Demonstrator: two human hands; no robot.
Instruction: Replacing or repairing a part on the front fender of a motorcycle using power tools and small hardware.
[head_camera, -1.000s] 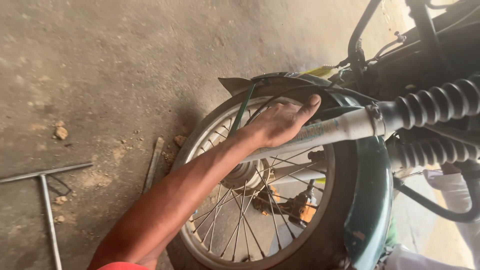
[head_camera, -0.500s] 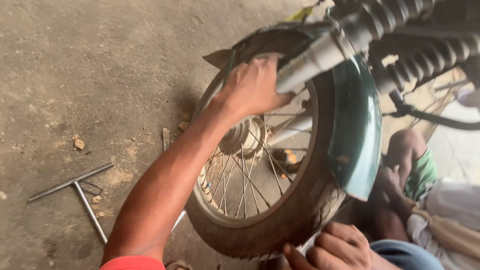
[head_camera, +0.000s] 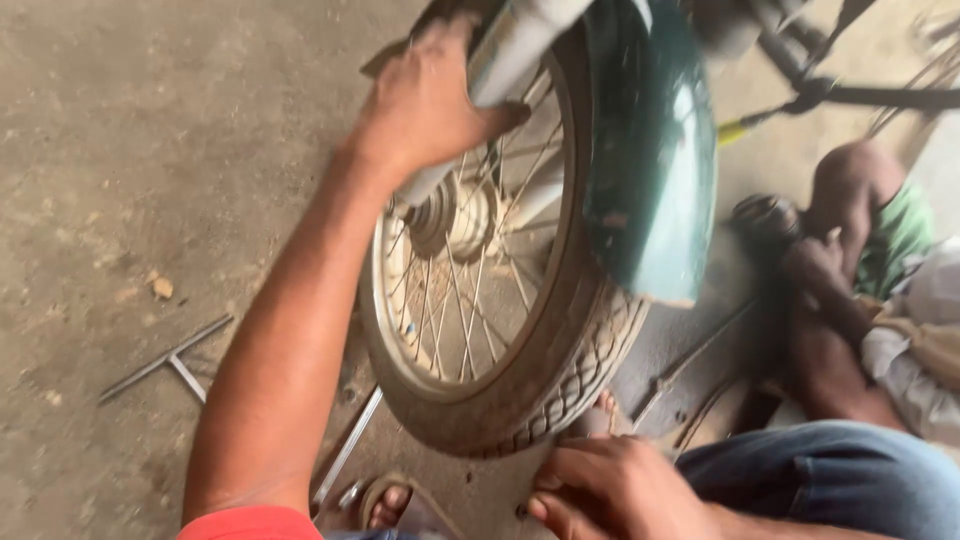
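Left hand (head_camera: 425, 100) grips the grey fork leg (head_camera: 510, 60) at the top of the wheel (head_camera: 490, 290), fingers wrapped round it. Right hand (head_camera: 610, 490) lies curled at the tyre's lower edge; whether it touches cannot be told. The green mudguard (head_camera: 650, 150) overhangs the tyre's right side. A T-shaped wrench (head_camera: 165, 360) lies on open concrete floor (head_camera: 150, 150), left of the wheel. Another person's leg (head_camera: 840, 260) crowds the right.
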